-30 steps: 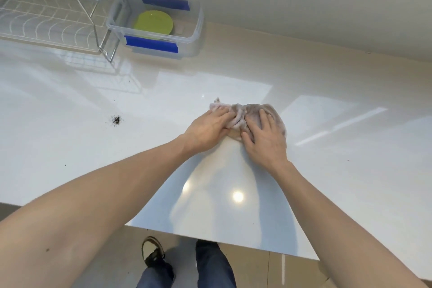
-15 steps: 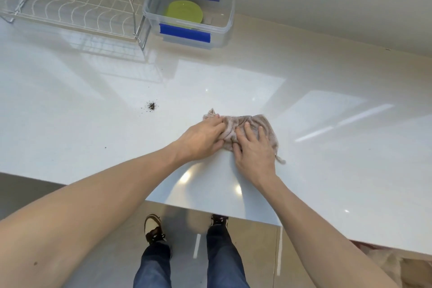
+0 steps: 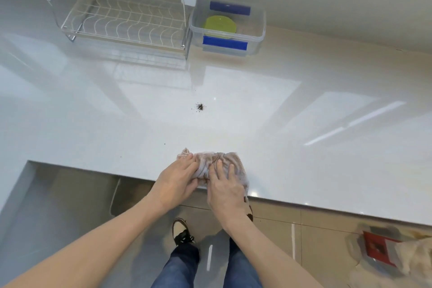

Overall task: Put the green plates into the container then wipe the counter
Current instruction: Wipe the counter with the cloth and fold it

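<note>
Glossy white stone is the counter (image 3: pixel 304 170), and my two hands press a crumpled beige cloth (image 3: pixel 211 162) flat on it, right at the near edge. My left hand (image 3: pixel 176 181) lies on the left part of the cloth with the fingers bent over its folds, gripping it lightly. My right hand (image 3: pixel 225 188) lies on the right part with the fingers spread and pressed down on the fabric, not closed around it. One corner of the cloth hangs a little over the counter edge below my right hand.

Beyond the cloth, well apart from it, a small heap of dark crumbs (image 3: pixel 200 107) sits on the counter. A few single specks lie to the left of the cloth. Far behind the cloth, near the wall, stands the clear container (image 3: pixel 258 30) with blue clips. The green plates (image 3: pixel 220 25) lie inside it; I think it is a stack, but I cannot count them. Just left of the container stands a wire dish rack (image 3: pixel 126 21).
</note>
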